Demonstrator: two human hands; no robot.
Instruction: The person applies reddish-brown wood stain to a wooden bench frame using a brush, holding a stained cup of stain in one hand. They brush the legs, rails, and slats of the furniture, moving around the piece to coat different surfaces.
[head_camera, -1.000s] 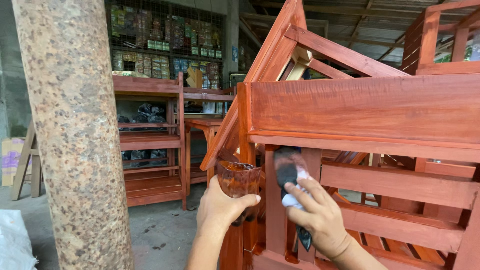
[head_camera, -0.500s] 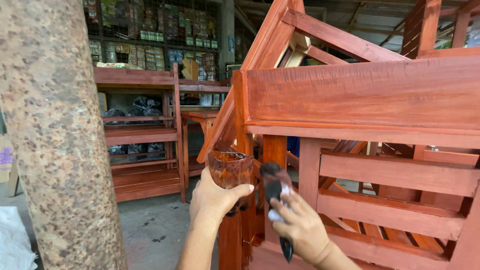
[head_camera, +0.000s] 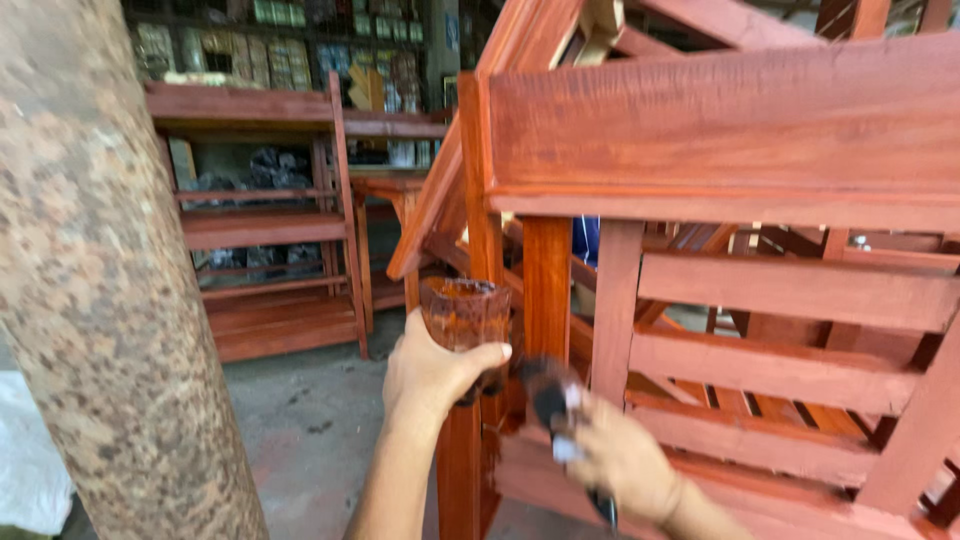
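Red-stained wooden frame (head_camera: 720, 130) with a broad top board and horizontal slats fills the right of the view, wet-looking and evenly coloured on the upper board; a rough speckled pillar (head_camera: 100, 300) stands at the left; stained wooden shelving (head_camera: 260, 230) sits behind on the concrete floor (head_camera: 300, 420). Left hand (head_camera: 430, 375) is closed around a stain-crusted cup (head_camera: 465, 312), held upright just beside the corner post (head_camera: 480, 230) of the frame; right hand (head_camera: 625, 460) is clenched on a dark brush (head_camera: 555, 400), blurred, its head low against the lower rail (head_camera: 540, 470) near the foot of the post. Judgement: the coating step is in hand, at the lower corner of the frame; the next move calls for a steady stroke along the rail, the cup kept level and close for reloading, and no drips onto the floor.
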